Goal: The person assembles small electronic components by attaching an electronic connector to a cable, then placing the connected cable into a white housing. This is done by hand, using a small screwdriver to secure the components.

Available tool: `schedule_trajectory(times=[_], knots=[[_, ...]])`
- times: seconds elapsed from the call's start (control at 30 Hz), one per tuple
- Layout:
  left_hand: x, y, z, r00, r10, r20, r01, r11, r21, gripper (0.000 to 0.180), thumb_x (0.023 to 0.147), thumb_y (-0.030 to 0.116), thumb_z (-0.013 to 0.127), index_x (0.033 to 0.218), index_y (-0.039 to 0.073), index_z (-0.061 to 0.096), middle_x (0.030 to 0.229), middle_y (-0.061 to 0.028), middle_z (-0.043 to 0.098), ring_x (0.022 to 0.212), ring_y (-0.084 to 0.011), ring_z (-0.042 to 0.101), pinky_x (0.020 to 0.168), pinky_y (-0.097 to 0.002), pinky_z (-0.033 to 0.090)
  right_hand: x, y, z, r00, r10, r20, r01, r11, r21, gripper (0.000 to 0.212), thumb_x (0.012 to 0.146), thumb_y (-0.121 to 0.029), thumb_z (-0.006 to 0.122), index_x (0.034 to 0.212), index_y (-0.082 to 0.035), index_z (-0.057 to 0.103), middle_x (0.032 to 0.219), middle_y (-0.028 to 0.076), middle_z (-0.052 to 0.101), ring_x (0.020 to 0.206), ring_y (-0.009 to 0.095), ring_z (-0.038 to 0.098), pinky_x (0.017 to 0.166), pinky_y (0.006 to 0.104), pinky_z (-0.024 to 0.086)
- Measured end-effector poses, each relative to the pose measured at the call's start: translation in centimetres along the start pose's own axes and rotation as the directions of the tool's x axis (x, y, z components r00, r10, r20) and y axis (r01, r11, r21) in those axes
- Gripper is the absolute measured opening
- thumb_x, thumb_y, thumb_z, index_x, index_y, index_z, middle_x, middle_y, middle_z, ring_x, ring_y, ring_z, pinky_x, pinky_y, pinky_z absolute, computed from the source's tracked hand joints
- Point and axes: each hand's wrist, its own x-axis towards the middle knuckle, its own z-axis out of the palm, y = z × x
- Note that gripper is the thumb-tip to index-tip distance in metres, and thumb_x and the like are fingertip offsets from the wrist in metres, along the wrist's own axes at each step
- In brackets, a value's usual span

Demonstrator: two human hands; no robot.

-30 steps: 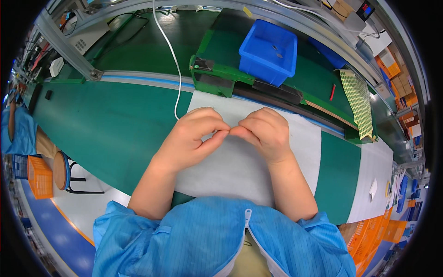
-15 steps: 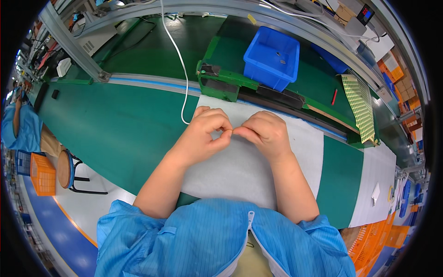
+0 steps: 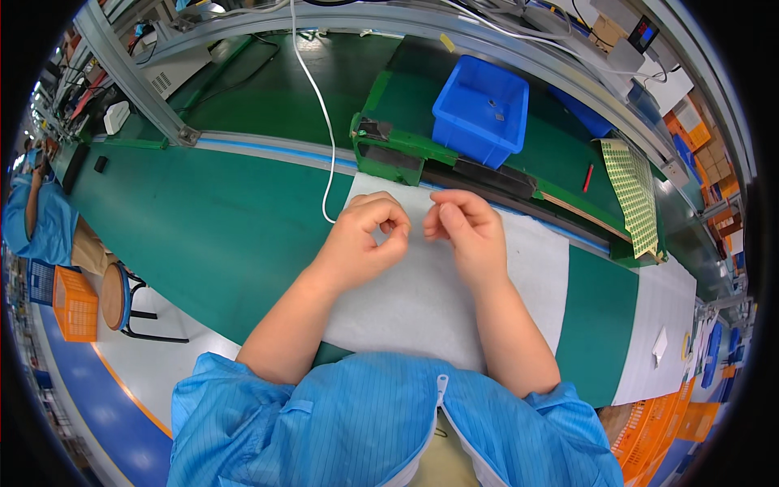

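Both hands are raised over a white sheet (image 3: 406, 312) spread on the green bench, a small gap between their fingertips. My left hand (image 3: 361, 242) is curled, thumb and forefinger pinched together; anything held there is too small or hidden to make out. Opposite it, my right hand (image 3: 475, 239) has its fingers bent in and the thumb against them, and its contents, if any, cannot be made out either. Beyond the hands, a blue bin (image 3: 475, 144) sits on a raised green shelf, with a few tiny pieces (image 3: 493, 104) on its bottom.
A white cable (image 3: 323, 105) hangs down to the bench left of the sheet. Right of the bin lie a red pen-like stick (image 3: 587, 177) and a green-dotted sheet (image 3: 629, 195). A metal frame (image 3: 134, 73) crosses behind. Far left are a stool (image 3: 114, 296), an orange basket (image 3: 75, 304) and another person (image 3: 40, 219).
My hands have parted from fingertip contact. The right hand has turned, its fingers lifting up and away, while the left keeps its pinch nearly in place. The view has shifted slightly.
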Motion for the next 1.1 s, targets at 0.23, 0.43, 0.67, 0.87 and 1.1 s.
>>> schedule_trajectory(times=[0.23, 0.43, 0.67, 0.87, 1.1], knots=[[0.1, -0.3, 0.4, 0.997, -0.009, -0.082, 0.006, 1.0, -0.031, 0.005, 0.073, -0.002, 0.056, 0.078, 0.0, 0.056, 0.077, -0.0047, 0.054, 0.069, -0.0126, 0.049, 0.064, -0.0241, 0.04, 0.3, 1.9, -0.6, 0.854, 0.22, 0.471, -0.509, 0.537, 0.673, 0.017, 0.092, -0.02, 0.043, 0.096, -0.006, 0.051, 0.087, 0.007, 0.057, 0.082, 0.015, 0.057, 0.072, 0.0283, 0.05], [-0.2, 0.0, 0.9, 0.994, 0.081, -0.077, -0.089, 0.991, -0.105, 0.011, 0.074, -0.002, 0.057, 0.085, -0.001, 0.057, 0.08, -0.0063, 0.055, 0.072, -0.0141, 0.049, 0.066, -0.0251, 0.041, 0.1, 1.2, -0.3, 0.849, 0.185, 0.495, -0.516, 0.491, 0.702, 0.017, 0.093, -0.021, 0.042, 0.092, -0.007, 0.05, 0.085, 0.007, 0.057, 0.084, 0.017, 0.057, 0.077, 0.0316, 0.048], [-0.4, 0.6, 0.7, 0.988, 0.145, -0.049, -0.148, 0.985, -0.084, 0.013, 0.073, -0.003, 0.058, 0.086, 0.0, 0.058, 0.081, -0.0065, 0.054, 0.072, -0.0146, 0.05, 0.066, -0.0252, 0.041, 0.1, 1.1, -0.7, 0.825, 0.116, 0.553, -0.538, 0.457, 0.708, 0.019, 0.093, -0.024, 0.042, 0.089, -0.007, 0.05, 0.083, 0.007, 0.056, 0.083, 0.017, 0.056, 0.078, 0.0318, 0.048], [-0.5, 0.8, 0.7, 0.982, 0.176, -0.069, -0.182, 0.979, -0.09, 0.014, 0.072, -0.001, 0.06, 0.086, 0.001, 0.058, 0.08, -0.0068, 0.055, 0.071, -0.0152, 0.051, 0.063, -0.0251, 0.041, 0.1, 0.7, -0.6, 0.816, 0.091, 0.571, -0.547, 0.441, 0.712, 0.019, 0.093, -0.025, 0.042, 0.087, -0.007, 0.049, 0.082, 0.006, 0.055, 0.083, 0.017, 0.056, 0.078, 0.0317, 0.048], [-0.5, 0.9, 0.7, 0.977, 0.189, -0.098, -0.199, 0.974, -0.104, 0.015, 0.071, 0.001, 0.062, 0.086, 0.003, 0.059, 0.078, -0.0063, 0.056, 0.069, -0.0155, 0.05, 0.06, -0.0254, 0.041, 0.1, 0.3, -0.4, 0.805, 0.095, 0.585, -0.56, 0.447, 0.698, 0.018, 0.092, -0.025, 0.043, 0.086, -0.009, 0.046, 0.081, 0.005, 0.053, 0.088, 0.018, 0.055, 0.08, 0.0315, 0.047]])
